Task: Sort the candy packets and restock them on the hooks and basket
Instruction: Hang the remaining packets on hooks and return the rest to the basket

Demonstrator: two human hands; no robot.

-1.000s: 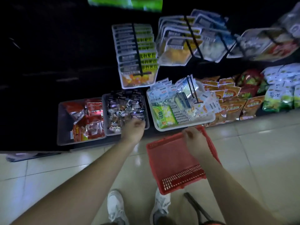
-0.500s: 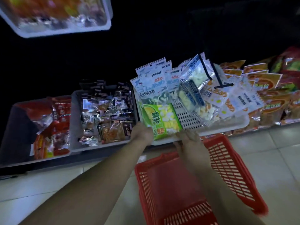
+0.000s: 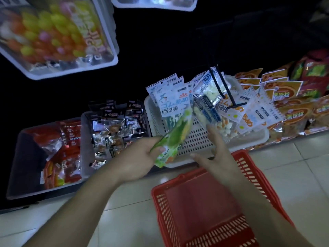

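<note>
Glossy pale floor tiles (image 3: 293,164) lie beneath a red slotted plastic basket (image 3: 201,207), above which the left grip (image 3: 140,163) clenches a crinkled green foil packet (image 3: 171,138) over the front rim of the white perforated shelf basket (image 3: 195,141), while the right grip (image 3: 219,157) hovers released, fingers spread, beside it.

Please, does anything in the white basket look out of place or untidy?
Yes. The white basket holds mixed kinds in disorder: white-and-blue packets lean at the back, clear blue-label packets lie slanted, and further white packets fan over the right rim. The left hand grips the only green packet.
</note>
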